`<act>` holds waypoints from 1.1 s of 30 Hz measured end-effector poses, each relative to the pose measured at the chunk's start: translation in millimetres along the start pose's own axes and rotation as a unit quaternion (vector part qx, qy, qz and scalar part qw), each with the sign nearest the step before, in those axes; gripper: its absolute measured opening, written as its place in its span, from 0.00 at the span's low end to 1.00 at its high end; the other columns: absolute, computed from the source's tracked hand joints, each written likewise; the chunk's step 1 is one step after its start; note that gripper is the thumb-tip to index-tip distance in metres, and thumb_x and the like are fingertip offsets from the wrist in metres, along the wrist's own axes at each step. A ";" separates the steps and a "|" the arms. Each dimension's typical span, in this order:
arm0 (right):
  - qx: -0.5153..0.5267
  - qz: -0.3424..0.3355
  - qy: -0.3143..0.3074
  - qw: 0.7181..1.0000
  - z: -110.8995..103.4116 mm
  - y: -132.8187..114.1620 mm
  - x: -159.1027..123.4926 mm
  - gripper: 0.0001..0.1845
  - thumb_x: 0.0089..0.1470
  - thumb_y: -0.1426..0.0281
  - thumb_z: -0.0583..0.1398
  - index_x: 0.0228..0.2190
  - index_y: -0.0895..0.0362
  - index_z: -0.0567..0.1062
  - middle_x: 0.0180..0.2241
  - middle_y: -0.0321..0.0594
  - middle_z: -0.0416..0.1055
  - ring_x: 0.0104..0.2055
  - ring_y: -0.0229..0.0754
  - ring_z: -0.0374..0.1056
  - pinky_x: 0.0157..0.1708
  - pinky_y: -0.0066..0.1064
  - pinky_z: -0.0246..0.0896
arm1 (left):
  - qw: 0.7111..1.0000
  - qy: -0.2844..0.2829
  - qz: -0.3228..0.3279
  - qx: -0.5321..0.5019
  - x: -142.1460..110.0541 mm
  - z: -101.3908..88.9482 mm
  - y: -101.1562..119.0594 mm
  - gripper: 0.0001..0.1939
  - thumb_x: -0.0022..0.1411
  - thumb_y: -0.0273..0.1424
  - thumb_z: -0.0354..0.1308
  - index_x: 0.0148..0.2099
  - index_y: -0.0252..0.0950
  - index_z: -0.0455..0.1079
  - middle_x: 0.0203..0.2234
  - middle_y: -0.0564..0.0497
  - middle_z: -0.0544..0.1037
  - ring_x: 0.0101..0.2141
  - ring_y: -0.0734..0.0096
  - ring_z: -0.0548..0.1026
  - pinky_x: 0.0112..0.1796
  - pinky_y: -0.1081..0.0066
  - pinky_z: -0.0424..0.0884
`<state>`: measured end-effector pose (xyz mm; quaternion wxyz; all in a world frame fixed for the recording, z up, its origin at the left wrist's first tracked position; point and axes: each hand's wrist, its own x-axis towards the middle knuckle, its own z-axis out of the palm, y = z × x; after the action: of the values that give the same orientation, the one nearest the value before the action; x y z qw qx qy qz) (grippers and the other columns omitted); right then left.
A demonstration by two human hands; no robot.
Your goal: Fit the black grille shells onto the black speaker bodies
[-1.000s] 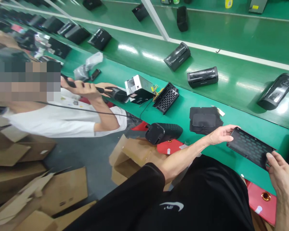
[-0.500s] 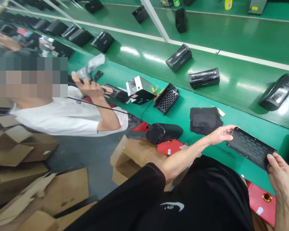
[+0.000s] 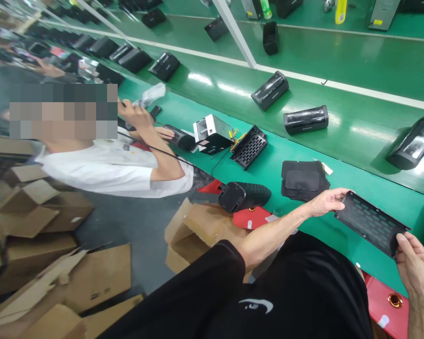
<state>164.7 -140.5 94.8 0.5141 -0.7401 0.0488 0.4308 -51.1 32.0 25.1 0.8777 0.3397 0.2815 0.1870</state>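
Observation:
A black perforated speaker grille panel (image 3: 371, 223) is held up over the green table, its slotted holes showing through a dark layer. My left hand (image 3: 328, 202) pinches its left end between thumb and fingers. At the opposite end, my right hand (image 3: 415, 259) grips the lower right corner with the thumb on top. Just beyond my left wrist lies a stack of thin black sheets (image 3: 302, 181). A black speaker housing with a honeycomb grille (image 3: 243, 195) rests at the table's near edge, left of my forearm.
An open cardboard box (image 3: 198, 230) stands below the table edge. A grille frame (image 3: 249, 148) lies beside a silver-black device (image 3: 214, 134). Several glossy speakers, one nearby (image 3: 305, 119), sit on the green conveyor (image 3: 356, 115). A co-worker in a white shirt (image 3: 102, 172) is at left.
The view has shifted slightly, so most things appear farther right. Both hands keep hold of the grille panel. The co-worker's raised hand has moved a little.

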 end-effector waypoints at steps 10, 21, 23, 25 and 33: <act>-0.051 -0.053 -0.033 0.997 -9.9 7.5 2.5 0.32 0.41 0.47 0.78 0.36 0.56 0.76 0.25 0.29 0.67 0.24 0.32 0.58 0.23 0.25 0.56 | 1.000 0.001 0.018 0.021 -0.6 -3.0 0.9 0.37 0.53 0.41 0.77 0.63 0.35 0.76 0.50 0.41 0.82 0.49 0.60 0.79 0.51 0.65 0.71; 0.006 -0.038 -0.013 0.999 2.1 -0.3 3.4 0.36 0.28 0.50 0.81 0.35 0.55 0.78 0.24 0.28 0.66 0.24 0.34 0.60 0.24 0.26 0.59 | 1.000 0.021 0.010 -0.005 1.9 -6.4 5.9 0.38 0.53 0.43 0.77 0.63 0.35 0.76 0.50 0.41 0.82 0.45 0.62 0.79 0.45 0.68 0.71; 0.024 -0.042 -0.028 0.998 5.4 -1.5 6.3 0.34 0.31 0.51 0.81 0.35 0.55 0.77 0.25 0.31 0.69 0.26 0.35 0.64 0.27 0.27 0.62 | 0.998 0.020 0.005 -0.058 2.6 -6.2 5.8 0.40 0.55 0.48 0.76 0.65 0.37 0.75 0.50 0.40 0.82 0.44 0.62 0.80 0.45 0.67 0.72; 0.041 -0.051 -0.045 0.997 13.4 -2.0 8.3 0.32 0.34 0.51 0.80 0.34 0.55 0.77 0.27 0.32 0.71 0.28 0.36 0.66 0.29 0.28 0.65 | 0.992 0.017 0.018 -0.123 4.3 -2.5 3.0 0.46 0.52 0.57 0.75 0.67 0.40 0.73 0.51 0.41 0.82 0.42 0.62 0.80 0.44 0.65 0.74; -0.011 -0.132 -0.130 0.983 74.9 4.3 18.5 0.28 0.48 0.44 0.73 0.33 0.53 0.74 0.28 0.35 0.72 0.26 0.41 0.67 0.25 0.34 0.66 | 0.976 0.021 0.071 -0.207 32.7 27.1 -7.9 0.42 0.37 0.55 0.83 0.50 0.37 0.80 0.42 0.44 0.85 0.43 0.61 0.82 0.47 0.65 0.75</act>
<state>130.1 -75.6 71.4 0.5602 -0.6833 -0.1211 0.4523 -7.9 30.1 24.1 0.9074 0.1660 0.2301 0.3101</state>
